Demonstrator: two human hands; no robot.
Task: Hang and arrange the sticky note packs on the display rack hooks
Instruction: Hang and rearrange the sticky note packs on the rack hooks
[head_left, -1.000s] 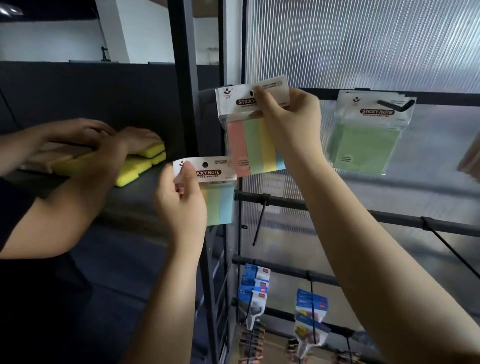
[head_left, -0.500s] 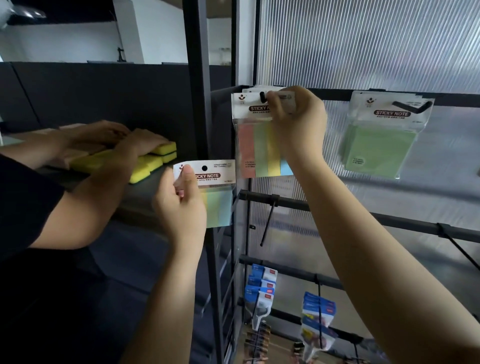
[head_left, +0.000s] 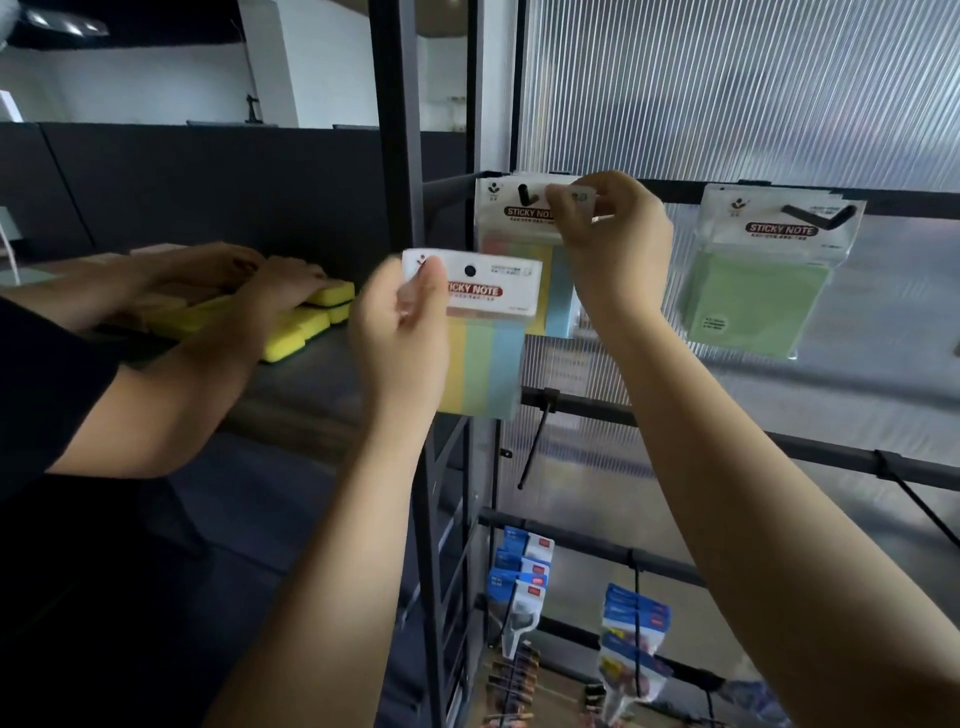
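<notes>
Two multicolour sticky note packs in play. Right hand (head_left: 610, 223) pinches the header card of the hung pack (head_left: 524, 228), which sits on the top-rail hook (head_left: 523, 195), the hook tip showing through its hole. Left hand (head_left: 400, 322) grips the second pack (head_left: 488, 332) by its header's left edge, below and left of the right hand, overlapping the hung pack's lower part. Green pack (head_left: 763, 280) hangs on a hook well right of the right hand. Another person's hands (head_left: 270, 275) rest on yellow sponges (head_left: 306, 322), left of the left hand.
</notes>
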